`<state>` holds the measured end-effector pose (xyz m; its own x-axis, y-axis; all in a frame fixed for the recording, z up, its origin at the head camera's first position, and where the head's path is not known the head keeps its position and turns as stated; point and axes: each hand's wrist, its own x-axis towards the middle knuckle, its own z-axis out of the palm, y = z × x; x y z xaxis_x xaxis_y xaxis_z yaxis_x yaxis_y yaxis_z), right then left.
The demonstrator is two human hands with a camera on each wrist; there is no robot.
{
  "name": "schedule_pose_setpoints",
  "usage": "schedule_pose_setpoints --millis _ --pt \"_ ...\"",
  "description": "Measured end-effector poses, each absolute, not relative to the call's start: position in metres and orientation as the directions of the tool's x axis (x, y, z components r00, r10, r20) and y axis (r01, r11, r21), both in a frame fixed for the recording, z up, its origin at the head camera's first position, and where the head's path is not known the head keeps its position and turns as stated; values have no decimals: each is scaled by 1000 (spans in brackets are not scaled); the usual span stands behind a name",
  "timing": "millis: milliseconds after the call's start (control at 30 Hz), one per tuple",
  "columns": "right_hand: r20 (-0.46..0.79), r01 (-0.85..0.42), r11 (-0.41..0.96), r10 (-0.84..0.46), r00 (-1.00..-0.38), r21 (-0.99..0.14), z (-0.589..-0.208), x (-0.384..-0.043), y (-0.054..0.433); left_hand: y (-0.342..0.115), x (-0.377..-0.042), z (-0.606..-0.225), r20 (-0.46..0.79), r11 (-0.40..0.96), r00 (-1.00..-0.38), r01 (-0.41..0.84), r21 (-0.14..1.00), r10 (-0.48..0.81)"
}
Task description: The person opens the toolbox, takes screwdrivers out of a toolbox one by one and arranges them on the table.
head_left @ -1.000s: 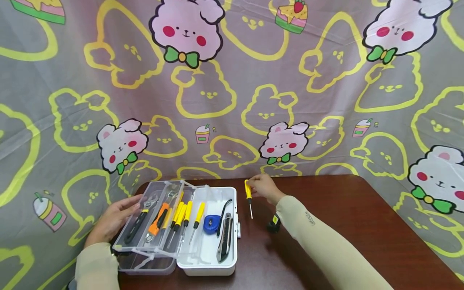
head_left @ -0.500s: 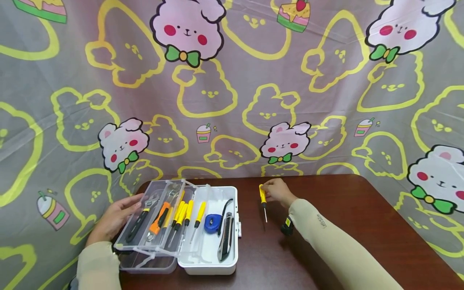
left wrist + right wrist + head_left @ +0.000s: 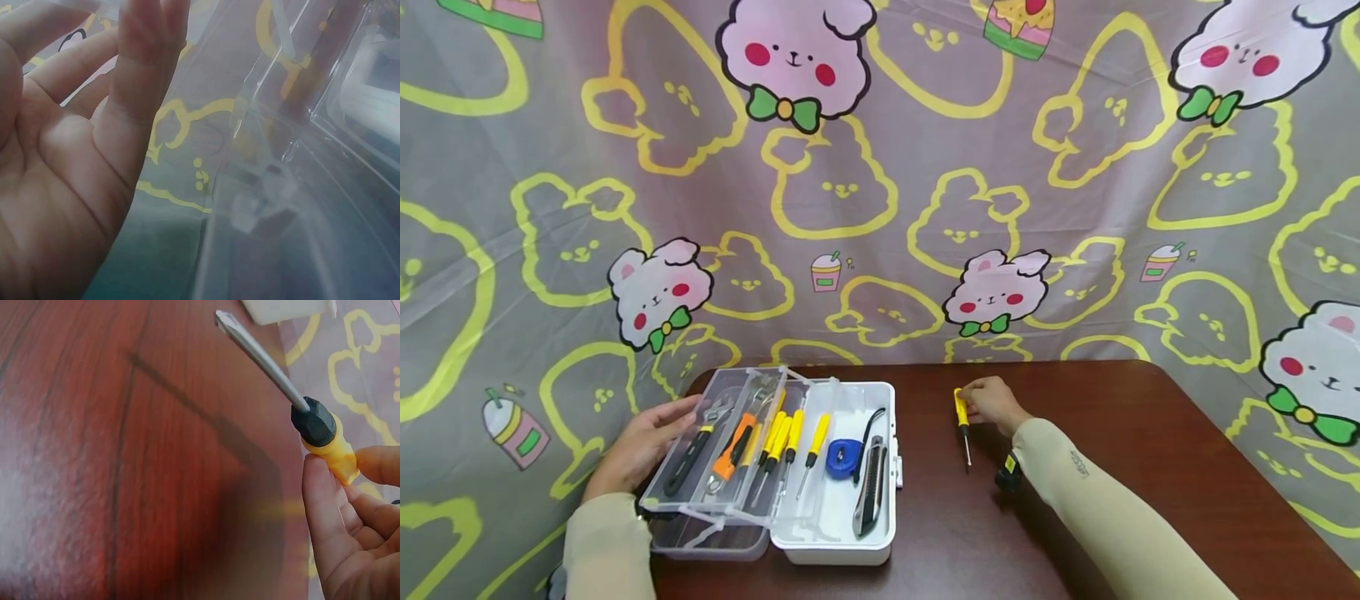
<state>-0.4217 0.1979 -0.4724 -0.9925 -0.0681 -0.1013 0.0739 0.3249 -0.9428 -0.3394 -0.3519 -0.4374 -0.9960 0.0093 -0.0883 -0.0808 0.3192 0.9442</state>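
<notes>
A yellow-handled screwdriver point(image 3: 962, 417) is pinched by the handle in my right hand point(image 3: 995, 402), held over the table to the right of the toolbox. Its shaft tilts down in the head view; the right wrist view shows the bare metal tip and the black collar point(image 3: 314, 422). My left hand point(image 3: 643, 442) rests at the left edge of the raised clear tray point(image 3: 658, 500), fingers fairly straight. In the left wrist view the palm point(image 3: 62, 175) faces the camera beside the clear plastic; its fingertips are partly cut off.
The white toolbox point(image 3: 842, 537) stands open, holding a blue tape measure point(image 3: 844, 458) and a utility knife point(image 3: 870, 487). Across the clear trays lie an adjustable wrench point(image 3: 688, 458), an orange-handled tool point(image 3: 730, 454) and several yellow screwdrivers point(image 3: 818, 437). A patterned cloth point(image 3: 887, 208) hangs behind the brown table point(image 3: 1075, 433).
My right hand has carried the screwdriver to the right, away from the toolbox, and slightly lower. My left hand keeps its place at the tray. The view has shifted slightly.
</notes>
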Motion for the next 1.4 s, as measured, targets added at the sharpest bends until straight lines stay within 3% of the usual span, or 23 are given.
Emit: schedule_pose_setpoints --millis 933,1400 --pt "-123 113 405 1 -992 -907 -495 -430 214 -350 -341 -436 -115 349 -993 -111 931 -7" --pt "-109 103 522 19 -994 -847 -494 -429 209 -350 -339 -438 -113 300 -993 -113 947 -17"
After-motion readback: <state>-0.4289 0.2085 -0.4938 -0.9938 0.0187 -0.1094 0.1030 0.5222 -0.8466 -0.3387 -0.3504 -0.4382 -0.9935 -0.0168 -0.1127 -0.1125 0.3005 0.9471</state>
